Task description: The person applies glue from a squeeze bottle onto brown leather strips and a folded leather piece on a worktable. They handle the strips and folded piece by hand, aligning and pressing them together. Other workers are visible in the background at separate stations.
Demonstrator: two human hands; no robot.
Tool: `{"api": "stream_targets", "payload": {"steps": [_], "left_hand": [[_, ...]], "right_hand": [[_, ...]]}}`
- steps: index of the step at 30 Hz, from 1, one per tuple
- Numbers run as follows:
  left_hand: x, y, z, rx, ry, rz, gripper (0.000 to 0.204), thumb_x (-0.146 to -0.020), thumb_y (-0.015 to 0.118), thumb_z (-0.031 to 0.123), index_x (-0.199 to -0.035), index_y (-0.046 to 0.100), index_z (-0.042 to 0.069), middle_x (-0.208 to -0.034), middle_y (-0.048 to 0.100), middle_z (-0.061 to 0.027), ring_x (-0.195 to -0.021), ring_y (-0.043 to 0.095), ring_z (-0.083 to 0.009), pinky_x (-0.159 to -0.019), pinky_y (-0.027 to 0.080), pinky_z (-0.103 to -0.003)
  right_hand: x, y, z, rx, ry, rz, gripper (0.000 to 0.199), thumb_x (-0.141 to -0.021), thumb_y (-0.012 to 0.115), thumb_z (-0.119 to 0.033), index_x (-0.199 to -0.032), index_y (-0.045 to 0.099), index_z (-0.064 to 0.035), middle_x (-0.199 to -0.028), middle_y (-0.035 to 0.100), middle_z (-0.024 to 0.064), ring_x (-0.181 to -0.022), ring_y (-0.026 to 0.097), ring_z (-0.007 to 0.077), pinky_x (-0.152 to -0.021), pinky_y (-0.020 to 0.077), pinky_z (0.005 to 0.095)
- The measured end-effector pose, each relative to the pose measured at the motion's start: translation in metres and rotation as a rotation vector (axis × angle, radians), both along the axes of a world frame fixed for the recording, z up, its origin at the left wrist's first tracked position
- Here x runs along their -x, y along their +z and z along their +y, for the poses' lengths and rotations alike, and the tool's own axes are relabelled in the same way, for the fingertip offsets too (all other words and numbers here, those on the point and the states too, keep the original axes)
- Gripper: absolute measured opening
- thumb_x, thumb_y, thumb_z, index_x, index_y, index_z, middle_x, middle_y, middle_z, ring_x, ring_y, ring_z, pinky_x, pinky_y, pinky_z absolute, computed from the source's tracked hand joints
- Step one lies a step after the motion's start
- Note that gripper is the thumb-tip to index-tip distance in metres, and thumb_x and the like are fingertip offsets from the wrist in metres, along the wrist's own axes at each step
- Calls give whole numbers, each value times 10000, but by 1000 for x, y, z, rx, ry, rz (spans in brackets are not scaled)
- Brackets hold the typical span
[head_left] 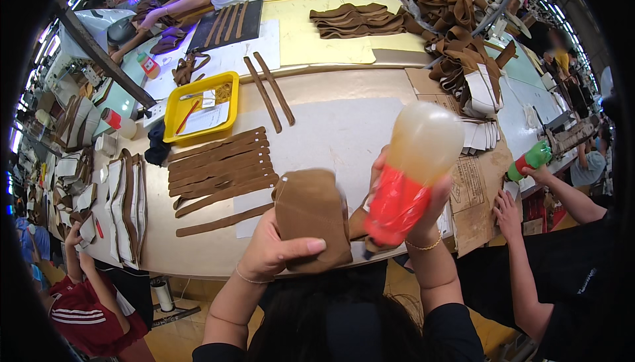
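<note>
- The left hand [271, 249] is closed around a folded brown leather piece [311, 220], thumb across the front, holding it up above the near edge of the table [317, 91].
- The right hand [413, 213] is wrapped around a squeeze bottle [413, 170] with a red lower half, tipped so its nozzle points down beside the leather piece.
- Judging by that tilt, too hard a squeeze could send glue running past the edge onto the fingers or onto the white paper [331, 137] below.
- The leather piece is only pinched, so it looks like it could twist out of the grip.
- A row of brown strips [221, 167] lies just behind, close enough to catch a stray drip.
</note>
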State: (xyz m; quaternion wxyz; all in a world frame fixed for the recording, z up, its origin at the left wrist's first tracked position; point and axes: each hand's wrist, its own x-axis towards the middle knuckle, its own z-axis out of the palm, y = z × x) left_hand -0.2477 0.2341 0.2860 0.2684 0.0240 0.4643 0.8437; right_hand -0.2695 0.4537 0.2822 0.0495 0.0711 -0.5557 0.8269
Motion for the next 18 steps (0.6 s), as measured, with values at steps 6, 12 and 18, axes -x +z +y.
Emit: {"api": "stream_targets", "payload": {"steps": [6, 12, 18], "left_hand": [[-8, -17, -5, -75, -53, 229, 849, -688, 796, -38, -1417, 363, 10, -1352, 499, -100, -1224, 502, -207, -1045, 393, -372], [-2, -8, 2, -48, -3, 154, 819, -682, 802, -45, -1378, 374, 12, -1328, 498, -97, -1230, 493, -206, -1034, 402, -364], [0, -5, 4, 23, 65, 224, 706, -695, 803, 1, -1304, 446, 10, -1179, 585, -85, -1084, 570, -180, -953, 458, -337]], "right_hand": [[22, 17, 12, 284, -142, 6, 932, -784, 395, -835, -1081, 523, 39, -787, 608, 89, -661, 600, 158, -577, 529, 249], [36, 32, 9, 314, -198, 79, 901, -807, 406, -806, -1104, 523, 36, -823, 608, 88, -722, 602, 162, -637, 527, 264], [41, 41, 13, 238, -59, 217, 823, -848, 474, -720, -1253, 443, -5, -1078, 581, 127, -900, 615, 170, -756, 544, 317]]}}
